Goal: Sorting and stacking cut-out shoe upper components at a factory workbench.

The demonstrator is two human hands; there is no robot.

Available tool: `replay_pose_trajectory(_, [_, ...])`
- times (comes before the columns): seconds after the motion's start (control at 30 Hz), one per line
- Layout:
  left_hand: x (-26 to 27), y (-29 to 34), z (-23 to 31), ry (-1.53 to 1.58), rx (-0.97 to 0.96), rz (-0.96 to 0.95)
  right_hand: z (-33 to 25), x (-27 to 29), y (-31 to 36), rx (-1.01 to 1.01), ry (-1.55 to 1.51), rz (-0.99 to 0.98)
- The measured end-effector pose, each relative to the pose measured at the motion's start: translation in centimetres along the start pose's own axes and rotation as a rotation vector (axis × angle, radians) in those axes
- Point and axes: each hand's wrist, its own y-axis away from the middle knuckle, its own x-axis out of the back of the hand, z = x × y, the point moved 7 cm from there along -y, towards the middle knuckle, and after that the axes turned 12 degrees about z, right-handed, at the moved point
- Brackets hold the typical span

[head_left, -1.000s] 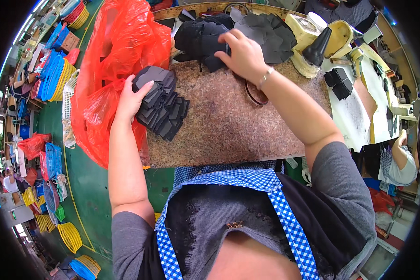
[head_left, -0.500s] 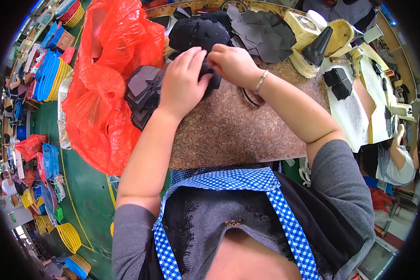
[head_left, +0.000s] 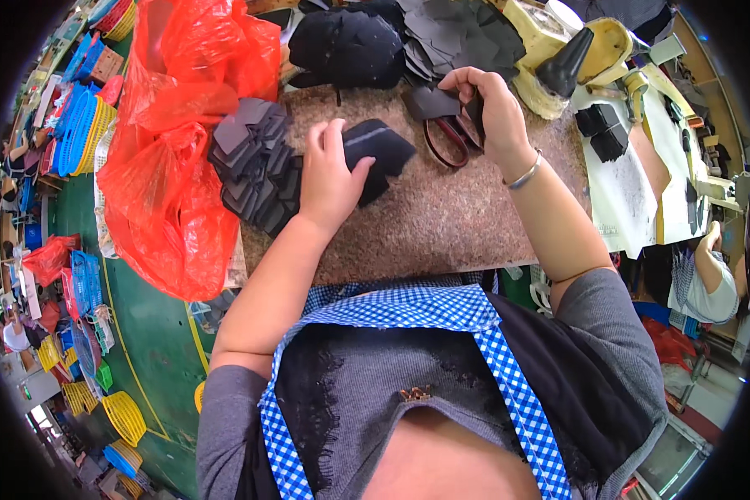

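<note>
My left hand grips a black cut piece low over the stone slab, thumb at its near edge; a pale line runs along the piece. My right hand is raised to the right, fingers curled around a thin dark piece partly hidden by the palm. Just left of it, a flat dark grey piece rests by a dark red-brown ring. Beside my left wrist lies a fanned heap of dark grey cut pieces.
Black pieces and grey pieces are heaped along the slab's far side. A red plastic bag bulges at the left. To the right stand a black cone, a small black stack and a hammer-like tool.
My hands have moved apart: the left came nearer with the black piece, the right went right with a dark piece. The flat grey piece now shows beside the ring.
</note>
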Motion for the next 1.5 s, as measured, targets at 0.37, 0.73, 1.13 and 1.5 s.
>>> replay_pose_trajectory(0.37, [1.1, 1.2, 1.3, 0.121, -0.172, -0.352, 0.5, -1.6, 5.3, -0.337, -0.152, -0.140])
replay_pose_trajectory(0.73, [0.6, 2.2, -0.6, 0.919, 0.952, -0.326, 4.0, -4.4, 5.1, -0.279, -0.220, -0.041])
replay_pose_trajectory(1.13, [1.2, 2.5, -1.3, 0.126, 0.419, -0.219, 3.3, -5.5, 5.0, 0.345, 0.611, -0.313])
replay_pose_trajectory(1.5, [1.8, 2.6, 2.9, 0.061, -0.270, -0.355, 1.1, -4.5, 8.4, 0.978, 0.804, -0.562])
